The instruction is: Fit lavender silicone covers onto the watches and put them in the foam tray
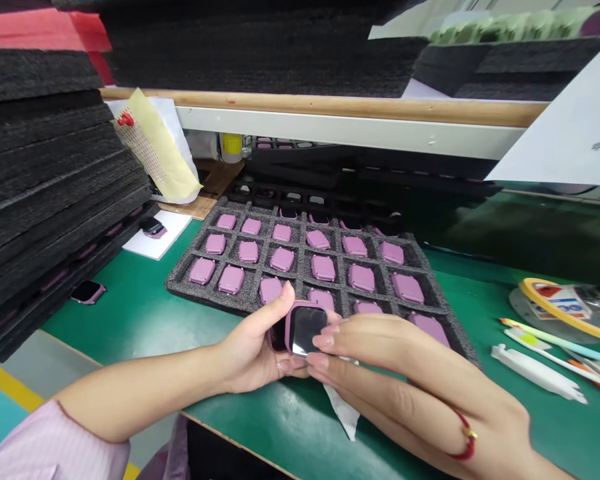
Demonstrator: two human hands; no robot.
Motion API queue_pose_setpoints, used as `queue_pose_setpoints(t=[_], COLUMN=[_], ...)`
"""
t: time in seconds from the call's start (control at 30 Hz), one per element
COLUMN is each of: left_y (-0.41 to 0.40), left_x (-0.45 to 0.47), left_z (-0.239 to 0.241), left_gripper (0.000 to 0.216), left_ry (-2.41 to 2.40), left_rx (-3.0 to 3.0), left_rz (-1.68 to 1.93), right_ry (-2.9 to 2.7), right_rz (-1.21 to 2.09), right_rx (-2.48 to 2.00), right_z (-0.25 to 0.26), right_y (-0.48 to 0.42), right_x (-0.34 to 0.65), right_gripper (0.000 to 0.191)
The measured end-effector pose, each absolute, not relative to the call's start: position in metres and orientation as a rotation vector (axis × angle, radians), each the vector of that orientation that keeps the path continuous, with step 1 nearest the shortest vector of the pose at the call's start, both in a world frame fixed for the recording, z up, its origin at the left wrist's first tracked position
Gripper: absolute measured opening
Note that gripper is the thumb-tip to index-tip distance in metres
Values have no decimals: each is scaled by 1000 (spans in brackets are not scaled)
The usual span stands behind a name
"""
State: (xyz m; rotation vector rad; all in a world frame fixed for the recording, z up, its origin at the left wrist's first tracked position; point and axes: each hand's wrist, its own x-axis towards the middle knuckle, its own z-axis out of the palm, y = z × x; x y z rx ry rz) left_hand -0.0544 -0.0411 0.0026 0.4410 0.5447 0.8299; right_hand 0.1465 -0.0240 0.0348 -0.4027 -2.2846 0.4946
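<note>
Between thumb and fingers, my left hand (253, 347) grips a purple smartwatch case (303, 330) with a dark glossy screen facing up. A second dark-faced watch (277, 335) shows partly behind it in the same hand. The fingertips of my right hand (405, 373) rest against the right edge of the screen. From under those fingers hangs a white wipe (345, 408), mostly hidden by the hand. Just beyond both hands lies a black foam tray (180, 287) whose compartments hold several purple watch cases (323, 268), mostly back side up.
Tall stacks of black foam trays (45, 173) rise at the left, near a loose watch (87, 292) and another on a white pad (167, 230). A shelf edge (330, 127) crosses above. Pens (555, 340), a white tube (537, 372) and a tape roll (570, 310) lie right.
</note>
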Motion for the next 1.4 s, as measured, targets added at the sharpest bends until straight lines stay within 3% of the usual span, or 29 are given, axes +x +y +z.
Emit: queue_pose_setpoints(t=[0.13, 0.27, 0.33, 0.4, 0.57, 1.13, 1.33, 1.4], left_y=[-42, -45, -46, -46, -47, -44, -47, -47], left_x=[-54, -52, -50, -49, -47, -52, -50, -50], left_z=[5, 9, 9, 7, 3, 10, 17, 17], left_gripper=[58, 53, 53, 55, 60, 61, 55, 54], left_ry=[588, 604, 619, 651, 705, 636, 716, 777], left_rx=[450, 566, 632, 682, 666, 464, 482, 567], left_rz=[840, 913, 926, 947, 977, 883, 988, 928], right_ry=[-2327, -2303, -2292, -2288, -2216, -2266, -2018, -1991], right_rz=[467, 205, 154, 235, 499, 436, 792, 737], right_rx=[-422, -370, -463, -590, -605, -512, -946, -1073], right_z=[32, 34, 32, 28, 26, 33, 34, 30], right_y=[-22, -22, -22, -23, -20, -10, 55, 89], right_x=[144, 131, 125, 121, 122, 122, 107, 89], right_gripper=[49, 40, 48, 58, 47, 46, 36, 36])
